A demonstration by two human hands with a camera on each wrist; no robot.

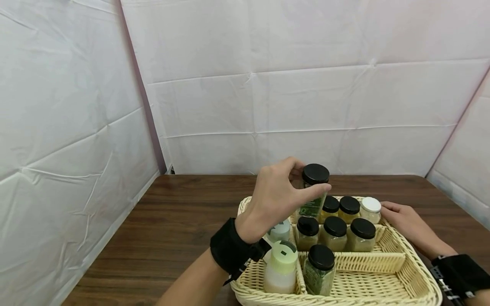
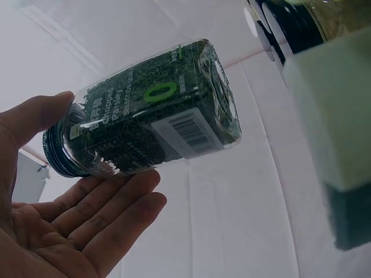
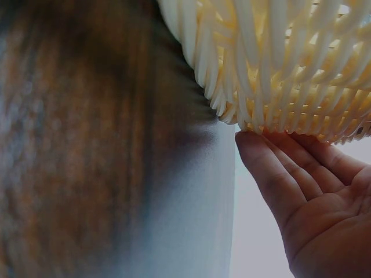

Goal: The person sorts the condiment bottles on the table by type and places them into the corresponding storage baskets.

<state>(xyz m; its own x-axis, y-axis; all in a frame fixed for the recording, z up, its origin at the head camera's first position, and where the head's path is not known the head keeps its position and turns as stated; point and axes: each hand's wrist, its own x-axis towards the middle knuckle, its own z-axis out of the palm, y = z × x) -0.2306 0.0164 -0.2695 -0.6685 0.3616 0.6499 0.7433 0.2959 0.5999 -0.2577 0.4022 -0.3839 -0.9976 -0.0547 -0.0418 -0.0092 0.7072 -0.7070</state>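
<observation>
- The parsley jar (image 1: 314, 191) is off the basket floor, held over the far-left compartment of the basket (image 1: 417, 278), close to the far rim
- The left hand (image 1: 277, 195) pinches it just under the black lid (image 1: 315, 173), thumb on the near side, fingers behind; the wrist view shows the fingers (image 2: 110, 202) only loosely cupped below the jar, so I judge the hold light
- A firmer wrap round the neck would serve well, since smooth plastic held high up can swing or slip
- Keep the jar upright and move it straight up or down; the black-lidded jars (image 1: 335, 231) stand just beside it in two rows, and a tilt would knock the nearest one (image 1: 330, 208)
- The white-lidded jar (image 1: 370, 209) stands at the right end of the far row, clear of the path
- The right hand (image 1: 405, 221) lies flat against the basket's right wall, fingers (image 3: 278, 185) straight and touching the weave, holding nothing; steady pressure there should keep the basket from sliding on the table (image 1: 172, 221)
- The green-capped bottle (image 1: 281, 265) and a herb jar (image 1: 320, 270) stand at the near-left corner, under the left wrist; mind the forearm
</observation>
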